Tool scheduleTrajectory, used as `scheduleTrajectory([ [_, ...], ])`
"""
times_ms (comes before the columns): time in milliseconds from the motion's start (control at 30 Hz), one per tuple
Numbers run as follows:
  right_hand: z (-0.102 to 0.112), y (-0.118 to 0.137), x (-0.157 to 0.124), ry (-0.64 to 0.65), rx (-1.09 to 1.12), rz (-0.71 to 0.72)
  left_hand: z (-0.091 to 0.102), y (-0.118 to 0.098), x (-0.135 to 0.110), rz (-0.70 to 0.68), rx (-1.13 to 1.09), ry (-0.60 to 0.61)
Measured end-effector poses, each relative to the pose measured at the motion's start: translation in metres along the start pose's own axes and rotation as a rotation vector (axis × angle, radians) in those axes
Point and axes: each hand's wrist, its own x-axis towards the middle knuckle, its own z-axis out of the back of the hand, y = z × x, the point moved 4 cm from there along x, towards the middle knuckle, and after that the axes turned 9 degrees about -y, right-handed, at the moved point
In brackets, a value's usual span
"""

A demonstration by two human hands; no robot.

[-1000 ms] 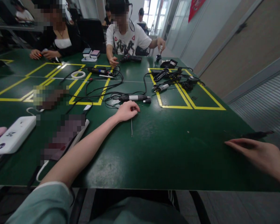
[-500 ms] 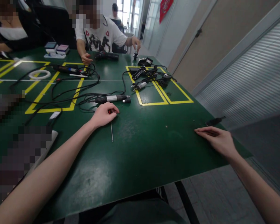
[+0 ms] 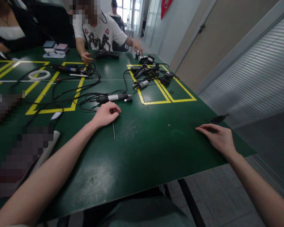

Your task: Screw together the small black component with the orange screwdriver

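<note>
My left hand [image 3: 107, 114] rests on the green table, its fingers curled around the handle of a screwdriver [image 3: 114, 131]. A bit of red handle shows between the fingers, and the thin metal shaft points back toward me. Just beyond this hand lies a black and silver pen-shaped electric tool [image 3: 112, 98] with a cord. Near the right edge of the table, my right hand [image 3: 219, 137] has thumb and fingertips pinched together low over the surface; whatever may be between them is too small to make out. A dark pointed tool [image 3: 219, 119] lies just behind that hand.
Yellow tape [image 3: 156, 102] marks boxes on the table. Black cables and parts [image 3: 153, 72] lie in the right-hand boxes. A white ring [image 3: 39, 75] and another corded tool [image 3: 65, 68] are farther left. Across the table a person in a white shirt [image 3: 101, 34] handles a small object.
My right hand has shifted slightly left, its fingertips still together. My left hand keeps the screwdriver almost in place. The person opposite has lowered a hand with the small upright object toward the table.
</note>
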Motion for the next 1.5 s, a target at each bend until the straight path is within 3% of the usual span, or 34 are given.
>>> scheduleTrajectory([
  [200, 0.000, 0.010, 0.007, 0.087, -0.049, 0.172, -0.001, -0.002, 0.000, -0.011, -0.012, 0.000],
  [800, -0.002, -0.001, 0.009, 0.095, -0.108, 0.297, -0.005, 0.000, -0.001, 0.013, 0.011, 0.005],
  [967, 0.002, -0.008, 0.009, -0.013, -0.116, 0.308, -0.006, -0.001, -0.002, 0.007, 0.021, -0.006],
  [1133, 0.033, -0.030, 0.025, -0.370, -0.285, 0.419, -0.006, -0.002, -0.002, 0.009, 0.030, -0.004],
  [1200, 0.043, -0.042, 0.033, -0.444, -0.357, 0.457, -0.006, -0.002, -0.002, 0.012, 0.029, 0.000],
  [1333, 0.049, -0.060, 0.041, -0.415, -0.413, 0.499, -0.006, -0.002, -0.002, 0.012, 0.021, -0.001],
  [1500, 0.045, -0.062, 0.036, -0.307, -0.430, 0.488, -0.007, -0.002, -0.001, 0.011, 0.025, -0.004],
])
